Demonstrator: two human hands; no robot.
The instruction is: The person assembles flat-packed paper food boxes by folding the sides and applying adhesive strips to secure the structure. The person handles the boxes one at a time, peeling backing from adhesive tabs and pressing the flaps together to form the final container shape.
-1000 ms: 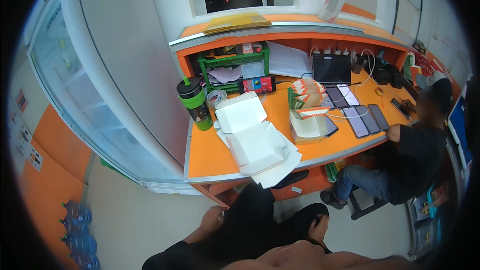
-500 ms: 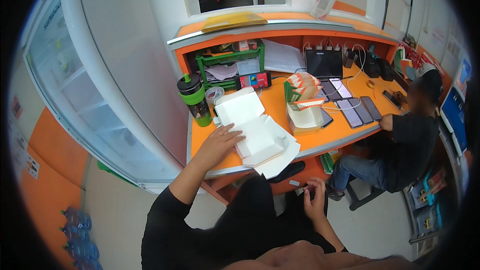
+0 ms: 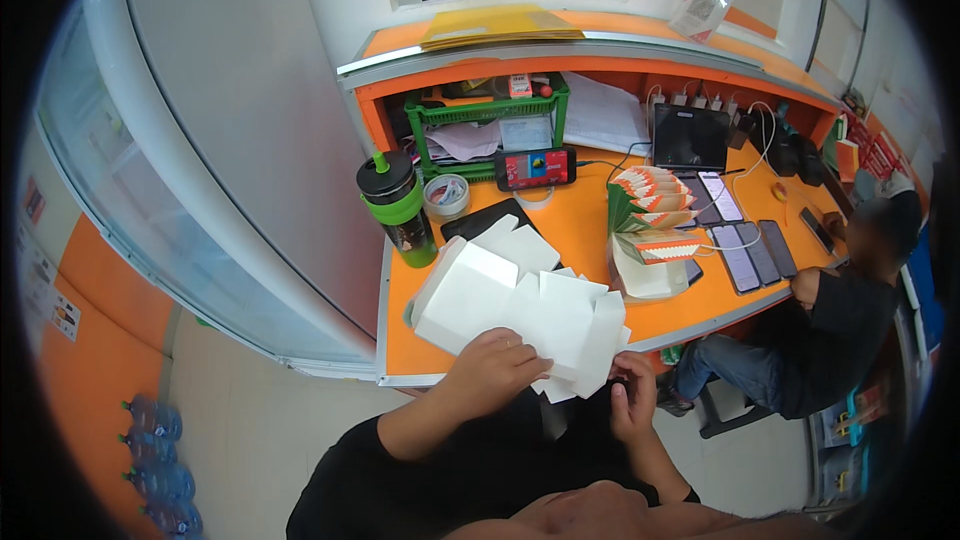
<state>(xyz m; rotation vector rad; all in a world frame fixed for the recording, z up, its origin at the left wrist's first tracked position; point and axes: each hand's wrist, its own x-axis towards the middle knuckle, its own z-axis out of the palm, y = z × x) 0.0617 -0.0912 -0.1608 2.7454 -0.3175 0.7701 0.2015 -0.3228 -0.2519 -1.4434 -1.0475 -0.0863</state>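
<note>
An unfolded white cardboard food box (image 3: 560,325) lies tilted over the front edge of the orange desk, its flaps spread. My left hand (image 3: 497,368) is closed on the box's near edge, fingers bent over the card. My right hand (image 3: 632,395) is closed at its near right corner, fingers curled around the edge; the fingertips are partly hidden. Beyond the box, a black flat object (image 3: 500,220) shows on the desk. Right of it stands an open carton (image 3: 650,275) below a stack of folded orange, white and green cartons (image 3: 655,202).
A tumbler (image 3: 397,210) and a tape roll (image 3: 446,198) stand at the left, near a green basket (image 3: 485,112) and a propped phone (image 3: 536,169). Several phones (image 3: 737,258) lie right. A seated person (image 3: 840,310) is beside the desk. A glass-door fridge (image 3: 190,230) stands left.
The box has moved toward me and turned, uncovering the black flat object. My left hand has shifted right to its near edge; my right hand has come up from my lap to its corner.
</note>
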